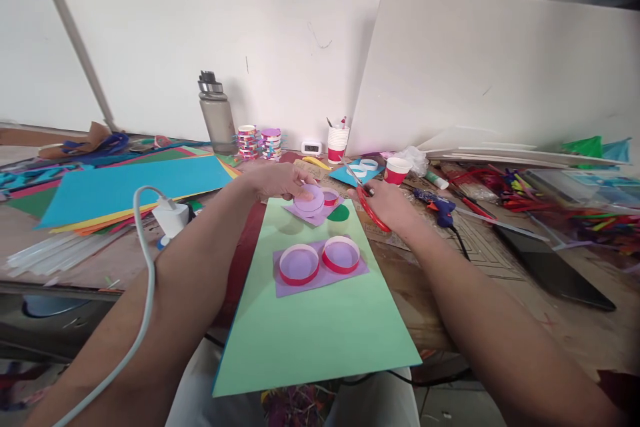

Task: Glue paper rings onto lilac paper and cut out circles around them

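My left hand (281, 180) is closed on a round purple paper piece (309, 200), thumb on top. Just behind and under it lies purple paper bearing a red-and-white cup ring (330, 198); how they join is partly hidden. In my right hand (387, 203) are red-handled scissors (371, 210), blades pointing away and to the left. Closer to me, a purple paper rectangle (323, 283) carries two red-and-white cup rings, left ring (299, 265) and right ring (341, 255). These rest on a light green sheet (320, 340). A dark green disc (339, 213) lies near its far edge.
Behind stand a water bottle (219, 120), a stack of cups with pens (339, 142) and a red-and-white cup (397, 171). Coloured sheets (135, 187) and a white cable (147, 280) are at left. A glue gun (440, 207) and black tablet (553, 267) lie right.
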`<state>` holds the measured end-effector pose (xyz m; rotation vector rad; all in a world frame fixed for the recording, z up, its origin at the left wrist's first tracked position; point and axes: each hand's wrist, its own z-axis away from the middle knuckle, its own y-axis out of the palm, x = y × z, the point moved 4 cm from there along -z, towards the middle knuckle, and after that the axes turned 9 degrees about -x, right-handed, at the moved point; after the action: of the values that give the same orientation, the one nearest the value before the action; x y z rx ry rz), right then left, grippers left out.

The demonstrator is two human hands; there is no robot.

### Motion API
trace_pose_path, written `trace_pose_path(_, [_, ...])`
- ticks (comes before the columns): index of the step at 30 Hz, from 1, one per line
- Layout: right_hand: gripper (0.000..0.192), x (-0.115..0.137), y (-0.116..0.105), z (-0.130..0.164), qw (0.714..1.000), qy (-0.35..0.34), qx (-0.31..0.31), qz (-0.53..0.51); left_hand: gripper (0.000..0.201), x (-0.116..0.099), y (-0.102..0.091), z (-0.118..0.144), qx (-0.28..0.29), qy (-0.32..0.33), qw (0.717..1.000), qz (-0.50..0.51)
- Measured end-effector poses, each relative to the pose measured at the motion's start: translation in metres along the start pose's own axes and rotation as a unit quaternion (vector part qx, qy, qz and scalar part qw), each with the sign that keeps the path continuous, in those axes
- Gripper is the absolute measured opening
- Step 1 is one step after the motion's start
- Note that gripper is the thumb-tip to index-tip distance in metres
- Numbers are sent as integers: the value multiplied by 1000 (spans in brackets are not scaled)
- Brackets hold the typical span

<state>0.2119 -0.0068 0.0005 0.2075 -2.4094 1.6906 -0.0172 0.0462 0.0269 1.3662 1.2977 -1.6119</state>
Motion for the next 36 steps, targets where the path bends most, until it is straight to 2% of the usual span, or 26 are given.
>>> trace_pose_path(1, [45, -1, 2, 0, 1000, 2, 12, 24, 23, 1, 3, 2, 41, -15, 995, -89])
trace_pose_path(3, [46, -3, 4, 0, 997, 5, 32, 64, 21, 2, 7, 4, 96, -16, 980, -172])
trace_pose_path(6, [47, -6, 6, 1, 992, 6, 56, 109, 17, 4, 10, 5, 172, -6, 965, -200])
trace_pose_path(8, [49, -8, 7, 0, 990, 4, 70, 125, 16, 8, 9, 4, 207, -21, 961, -183])
trace_pose_path(10, [51, -11, 9, -1, 988, 5, 81, 133, 17, 11, 5, 2, 181, -42, 974, -129])
trace_pose_path(12, [52, -13, 11, -2, 987, 7, 83, 137, 16, 13, -2, -2, 93, -56, 992, -60])
trace_pose_path(14, [50, -16, 11, -3, 987, 9, 80, 138, 14, 15, -10, -6, 8, -58, 998, -15])
trace_pose_path(16, [47, -17, 11, -2, 986, -2, 83, 145, 12, 16, -13, -8, -29, -51, 998, -4])
trace_pose_path(19, [42, -15, 10, 0, 981, -29, 102, 165, 13, 14, -12, -7, -25, -45, 998, -38])
trace_pose_path(23, [40, -11, 4, 6, 977, -43, 117, 174, 15, 10, -5, 0, 72, -47, 976, -198])
trace_pose_path(25, [39, -7, -1, 9, 976, -46, 117, 179, 16, 9, -5, 0, 87, -31, 965, -246])
trace_pose_path(27, [39, -1, -7, 11, 977, -51, 98, 184, 19, 10, -9, -6, 42, -14, 974, -224])
trace_pose_path(30, [38, 9, -17, 13, 991, -44, 14, 126, 19, 17, -17, -20, -83, 9, 990, -114])
trace_pose_path(33, [27, 23, -13, 16, 996, -59, -33, -59, 18, 25, -25, -29, -253, 49, 966, 14])
trace_pose_path(35, [18, 34, -4, 17, 980, -107, -27, -166, 18, 30, -25, -32, -310, 60, 947, 64])
trace_pose_path(36, [18, 40, 0, 17, 972, -139, -30, -188, 18, 32, -24, -32, -335, 61, 937, 79])
